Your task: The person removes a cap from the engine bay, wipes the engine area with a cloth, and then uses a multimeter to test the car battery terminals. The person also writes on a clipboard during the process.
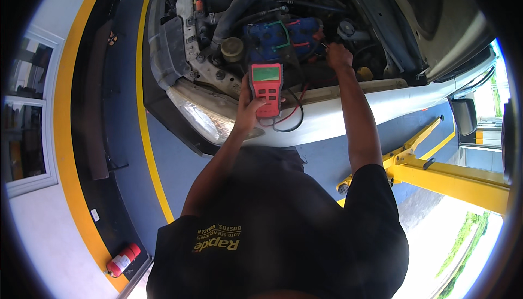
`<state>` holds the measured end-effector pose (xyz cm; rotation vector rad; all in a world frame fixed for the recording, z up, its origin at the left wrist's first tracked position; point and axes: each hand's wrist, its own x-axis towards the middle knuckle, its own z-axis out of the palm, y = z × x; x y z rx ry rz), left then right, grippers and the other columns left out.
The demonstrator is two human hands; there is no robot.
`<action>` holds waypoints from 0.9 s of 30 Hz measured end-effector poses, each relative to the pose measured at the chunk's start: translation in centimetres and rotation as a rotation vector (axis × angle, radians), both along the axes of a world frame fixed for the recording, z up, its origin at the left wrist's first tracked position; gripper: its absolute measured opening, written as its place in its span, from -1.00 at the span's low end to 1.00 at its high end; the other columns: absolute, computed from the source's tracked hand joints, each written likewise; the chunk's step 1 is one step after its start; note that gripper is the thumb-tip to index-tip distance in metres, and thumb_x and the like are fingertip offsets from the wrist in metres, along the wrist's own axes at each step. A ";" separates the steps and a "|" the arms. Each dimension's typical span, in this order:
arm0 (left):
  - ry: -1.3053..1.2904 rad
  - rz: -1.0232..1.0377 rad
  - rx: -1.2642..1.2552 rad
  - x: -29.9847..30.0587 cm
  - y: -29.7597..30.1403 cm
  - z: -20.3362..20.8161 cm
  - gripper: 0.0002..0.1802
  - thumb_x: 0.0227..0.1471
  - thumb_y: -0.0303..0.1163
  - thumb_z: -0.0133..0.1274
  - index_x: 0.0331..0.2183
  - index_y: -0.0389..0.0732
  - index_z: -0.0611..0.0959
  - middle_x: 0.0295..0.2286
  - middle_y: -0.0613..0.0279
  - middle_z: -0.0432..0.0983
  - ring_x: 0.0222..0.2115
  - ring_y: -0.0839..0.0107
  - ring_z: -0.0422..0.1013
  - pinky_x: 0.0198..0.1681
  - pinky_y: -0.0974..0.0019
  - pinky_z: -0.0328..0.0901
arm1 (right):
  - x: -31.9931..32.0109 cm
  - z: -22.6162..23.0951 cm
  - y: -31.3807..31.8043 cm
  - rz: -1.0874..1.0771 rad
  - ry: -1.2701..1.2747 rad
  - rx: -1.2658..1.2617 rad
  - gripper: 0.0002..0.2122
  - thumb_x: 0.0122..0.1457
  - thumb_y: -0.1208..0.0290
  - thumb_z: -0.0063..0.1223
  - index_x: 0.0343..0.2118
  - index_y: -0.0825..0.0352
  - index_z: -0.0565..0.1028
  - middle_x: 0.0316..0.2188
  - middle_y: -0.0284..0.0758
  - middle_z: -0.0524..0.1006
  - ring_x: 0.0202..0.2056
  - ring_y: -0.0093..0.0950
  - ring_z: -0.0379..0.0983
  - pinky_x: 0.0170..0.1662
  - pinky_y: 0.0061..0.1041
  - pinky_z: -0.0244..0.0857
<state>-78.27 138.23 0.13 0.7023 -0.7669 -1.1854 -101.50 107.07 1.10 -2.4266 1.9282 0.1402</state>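
My left hand [249, 107] is wrapped round a red handheld battery tester [267, 109] with a lit green screen, its thumb resting by the buttons. Red and black leads [297, 120] loop out of the tester's lower end and run up toward the engine bay. A blue car battery [267, 38] sits in the bay just beyond the tester, with a green and a red strap-like piece across its top. Closed fingers of my right hand [340, 56] are at the battery's right end, close to a reddish terminal area. What they grip there is too small and dark to make out.
The white car's front fender [321, 115] and headlight [199, 115] lie between me and the bay. A raised hood [436, 21] slants at the right. A round-capped reservoir [232, 49] stands left of the battery. Behind at right is a yellow lift arm [436, 176]; a fire extinguisher [124, 260] is at lower left.
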 end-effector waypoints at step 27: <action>-0.010 -0.002 0.000 0.0 0.2 0.7 -0.06 0.03 -0.54 -0.08 0.44 -0.25 0.05 0.15 -0.24 0.51 -0.04 -0.22 0.67 0.07 -0.15 0.61 | -0.3 -0.5 -0.1 0.015 -0.020 -0.019 -0.72 0.40 0.14 0.20 -0.01 0.21 0.67 0.01 -0.03 0.69 0.08 0.02 0.66 0.11 0.02 0.55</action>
